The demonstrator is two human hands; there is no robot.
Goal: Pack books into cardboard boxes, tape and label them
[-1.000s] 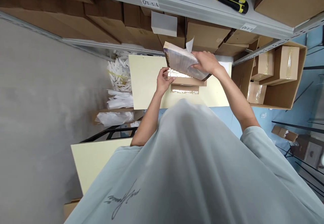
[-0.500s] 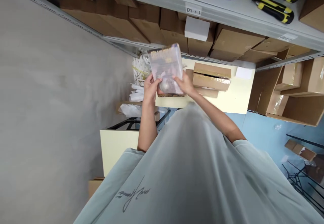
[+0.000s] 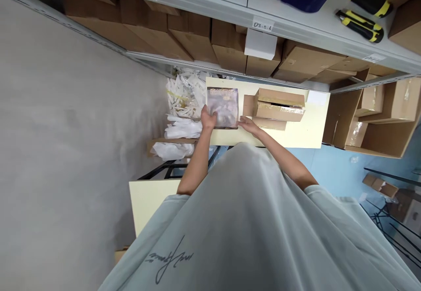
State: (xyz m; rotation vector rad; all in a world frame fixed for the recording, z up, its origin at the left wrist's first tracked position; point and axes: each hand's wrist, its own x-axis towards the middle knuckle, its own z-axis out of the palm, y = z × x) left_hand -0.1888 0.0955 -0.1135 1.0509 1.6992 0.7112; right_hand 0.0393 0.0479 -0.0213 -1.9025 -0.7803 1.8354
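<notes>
A flat, book-like package with a dark printed cover under cloudy clear plastic is at the left end of the cream table. My left hand grips its lower left edge, thumb on top; the other fingers are partly hidden. At the lower right corner, my right hand has its fingers stretched out, at or just touching the edge. To the right of the package sits a taped cardboard box, with flat cardboard pieces beside and below it.
White scraps and plastic bags pile up left of the table. A metal shelf holding cardboard boxes crosses above, with utility knives on top. A large open carton stands at right, and a grey wall at left.
The package has come down from its raised, tilted position to lie flat at the table. My right hand has loosened from it, while my left hand stays at its left edge.
</notes>
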